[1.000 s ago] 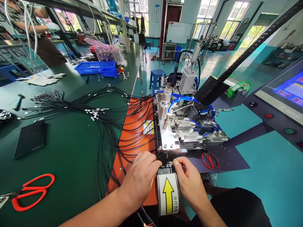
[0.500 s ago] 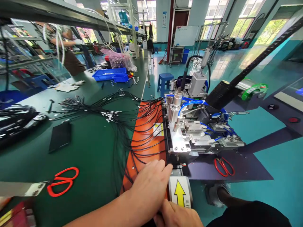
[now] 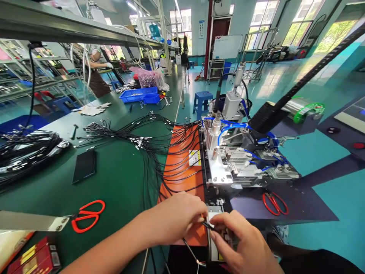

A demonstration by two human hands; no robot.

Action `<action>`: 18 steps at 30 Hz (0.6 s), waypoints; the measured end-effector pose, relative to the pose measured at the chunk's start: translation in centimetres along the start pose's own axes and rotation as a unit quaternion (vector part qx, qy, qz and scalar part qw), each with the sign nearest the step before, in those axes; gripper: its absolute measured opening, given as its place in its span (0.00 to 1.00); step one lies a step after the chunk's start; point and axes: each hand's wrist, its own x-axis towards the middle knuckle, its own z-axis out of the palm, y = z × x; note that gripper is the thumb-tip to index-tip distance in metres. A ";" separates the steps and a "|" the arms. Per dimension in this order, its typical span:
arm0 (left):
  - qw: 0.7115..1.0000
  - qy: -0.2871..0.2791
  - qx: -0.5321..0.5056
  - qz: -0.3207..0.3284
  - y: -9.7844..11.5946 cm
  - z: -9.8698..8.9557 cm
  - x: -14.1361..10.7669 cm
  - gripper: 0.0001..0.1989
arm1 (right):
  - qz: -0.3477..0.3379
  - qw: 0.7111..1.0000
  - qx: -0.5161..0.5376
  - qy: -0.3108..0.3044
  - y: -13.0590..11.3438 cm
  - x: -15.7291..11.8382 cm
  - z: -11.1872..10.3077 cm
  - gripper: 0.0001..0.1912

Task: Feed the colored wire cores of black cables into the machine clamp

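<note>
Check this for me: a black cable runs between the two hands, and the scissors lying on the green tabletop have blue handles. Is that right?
Not quite: the head view shows that those scissors are red-handled, not blue-handled. They do lie on the green tabletop, and a black cable does run between the left hand and the right hand.

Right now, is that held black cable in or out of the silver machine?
Out: the left hand and right hand hold the black cable in front of the silver machine.
</note>
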 end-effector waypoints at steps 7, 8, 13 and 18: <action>0.998 -0.031 -0.008 -0.057 -1.0 -1.8 0.0 0.10 | 0.086 0.989 0.109 -0.047 -0.5 -0.9 -1.5 0.12; 0.998 -0.033 -0.003 -0.058 -1.0 -1.7 0.1 0.08 | 0.086 0.988 0.116 -0.056 -0.3 -1.1 -1.5 0.13; 0.995 -0.077 0.046 -0.043 -0.4 -1.2 0.1 0.06 | 0.097 0.976 0.153 -0.123 0.0 -1.8 -1.2 0.14; 0.976 -0.040 0.214 0.007 1.8 0.0 -0.5 0.10 | 0.132 0.976 0.139 -0.107 0.9 -2.0 -1.7 0.21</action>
